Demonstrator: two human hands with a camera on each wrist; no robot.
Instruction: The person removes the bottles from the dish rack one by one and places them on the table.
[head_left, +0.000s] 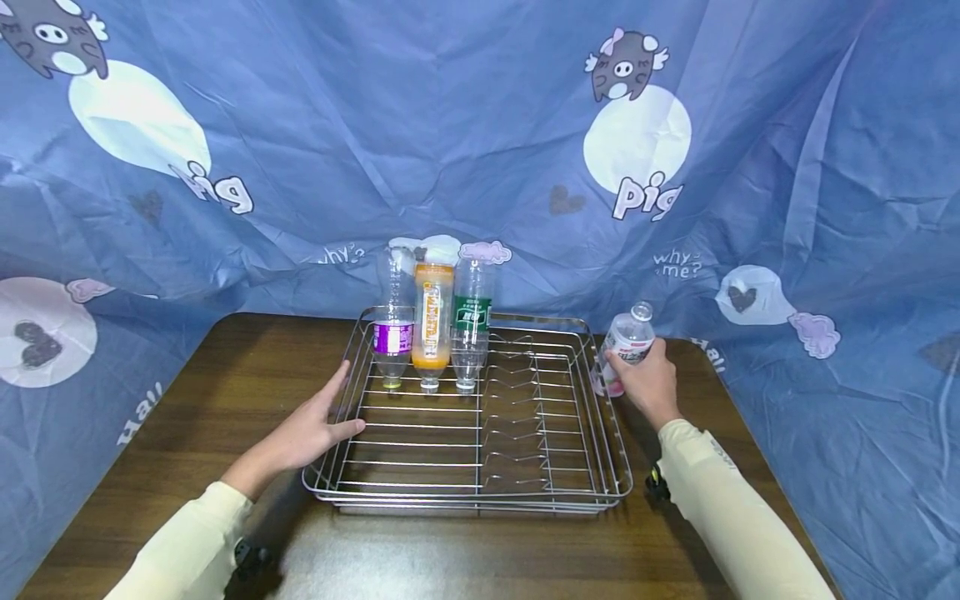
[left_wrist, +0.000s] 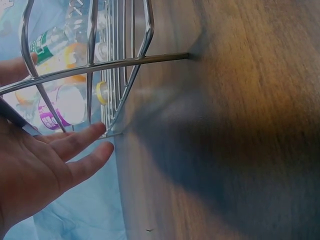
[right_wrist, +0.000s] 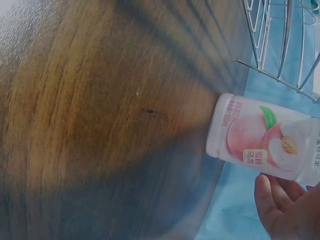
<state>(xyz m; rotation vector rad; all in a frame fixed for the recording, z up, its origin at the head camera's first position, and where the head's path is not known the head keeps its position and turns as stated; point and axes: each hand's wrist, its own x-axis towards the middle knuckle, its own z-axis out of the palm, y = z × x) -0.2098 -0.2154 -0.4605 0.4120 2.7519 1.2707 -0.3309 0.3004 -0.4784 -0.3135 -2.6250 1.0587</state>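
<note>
In the head view my left hand rests at the left side of a wire dish rack, thumb over the rim and straight fingers along the outside. My right hand grips a clear plastic drink bottle beside the rack's right side, neck up and slightly tilted. The right wrist view shows peaches on its pink label; whether its base touches the table I cannot tell. Cap down in the rack's back left stand a purple-labelled bottle, an orange-and-clear bottle and a green-labelled bottle.
Under the rack lies a dark wooden table. A blue cloth printed with pigs hangs right behind the table's far edge and along both sides. Wavy wire dividers run down the right half of the rack.
</note>
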